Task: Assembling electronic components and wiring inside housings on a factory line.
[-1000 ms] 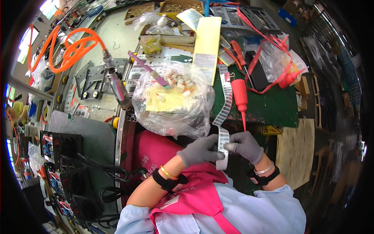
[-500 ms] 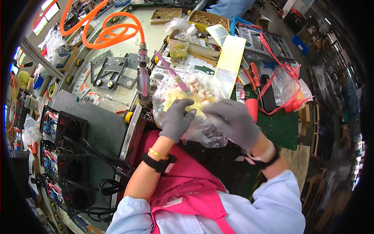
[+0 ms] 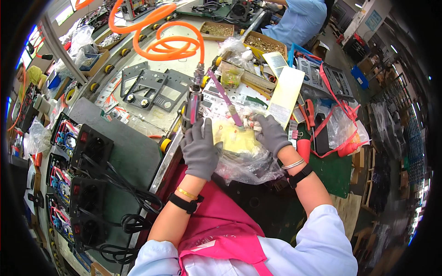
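Observation:
My left hand (image 3: pixel 201 149), in a grey glove, is open with its fingers stretched up beside the lower end of a hanging metal air tool (image 3: pixel 192 105). I cannot tell whether the fingertips touch it. My right hand (image 3: pixel 273 134), gloved alike, lies at the right edge of a clear plastic bag (image 3: pixel 248 168). Its fingers are slightly bent over small white parts (image 3: pixel 251 120) and stand apart from the thumb; nothing shows held. Between my hands a pale yellow heap (image 3: pixel 237 138) lies on the bag. A purple strip-like tool (image 3: pixel 224 98) leans across its far side.
Black socket units with cables (image 3: pixel 92 152) stand on a grey board at left. Dark metal brackets (image 3: pixel 154 87) lie beyond. An orange coiled hose (image 3: pixel 170 48) hangs overhead. Yellow paper (image 3: pixel 286 94), a red-handled screwdriver (image 3: pixel 309 110) and pink ribbon (image 3: pixel 329 83) lie right. A co-worker's blue sleeve (image 3: pixel 294 20) shows far off.
My hands have moved apart, the left toward the air tool and the right to the bag's far right side. The view has shifted, bringing more of the co-worker into sight.

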The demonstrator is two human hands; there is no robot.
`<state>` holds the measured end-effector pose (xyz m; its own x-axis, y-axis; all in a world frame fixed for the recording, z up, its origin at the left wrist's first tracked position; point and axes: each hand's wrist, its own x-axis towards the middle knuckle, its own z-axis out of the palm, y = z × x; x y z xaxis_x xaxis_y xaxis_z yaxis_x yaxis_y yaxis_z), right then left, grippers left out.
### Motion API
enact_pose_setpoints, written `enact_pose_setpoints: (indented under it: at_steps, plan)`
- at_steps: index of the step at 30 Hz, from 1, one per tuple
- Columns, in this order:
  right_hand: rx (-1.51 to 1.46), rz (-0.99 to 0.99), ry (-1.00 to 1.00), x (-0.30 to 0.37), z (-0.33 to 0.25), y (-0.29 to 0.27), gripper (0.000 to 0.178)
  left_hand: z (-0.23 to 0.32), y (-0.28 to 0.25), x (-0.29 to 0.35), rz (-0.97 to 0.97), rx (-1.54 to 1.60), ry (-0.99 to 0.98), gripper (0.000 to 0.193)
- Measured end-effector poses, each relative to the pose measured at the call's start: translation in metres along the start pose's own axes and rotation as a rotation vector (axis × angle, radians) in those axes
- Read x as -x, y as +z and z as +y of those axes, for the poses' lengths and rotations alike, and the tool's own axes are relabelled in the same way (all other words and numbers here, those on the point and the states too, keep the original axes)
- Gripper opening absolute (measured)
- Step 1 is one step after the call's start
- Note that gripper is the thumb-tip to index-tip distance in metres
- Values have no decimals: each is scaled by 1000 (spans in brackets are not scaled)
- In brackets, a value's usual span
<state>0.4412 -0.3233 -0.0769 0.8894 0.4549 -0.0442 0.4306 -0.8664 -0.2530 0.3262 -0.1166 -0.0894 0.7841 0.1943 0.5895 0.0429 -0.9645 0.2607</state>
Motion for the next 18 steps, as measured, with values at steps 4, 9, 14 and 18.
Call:
enact_pose_setpoints:
  at_steps: [4,9,14,18]
  plan:
    - [-2,-122,-17,-3,1,-22,52,-9,12,-10,-402,75,-145,59]
    - [-69,350,-172,-18,-39,-31,15,-15,15,-10,-254,318,-137,47]
    - [72,146,-45,-63,-71,13,26,-15,7,1,-292,519,-253,41]
    - [-510,123,-35,-71,-51,12,24,-24,3,3,-281,662,-351,40]
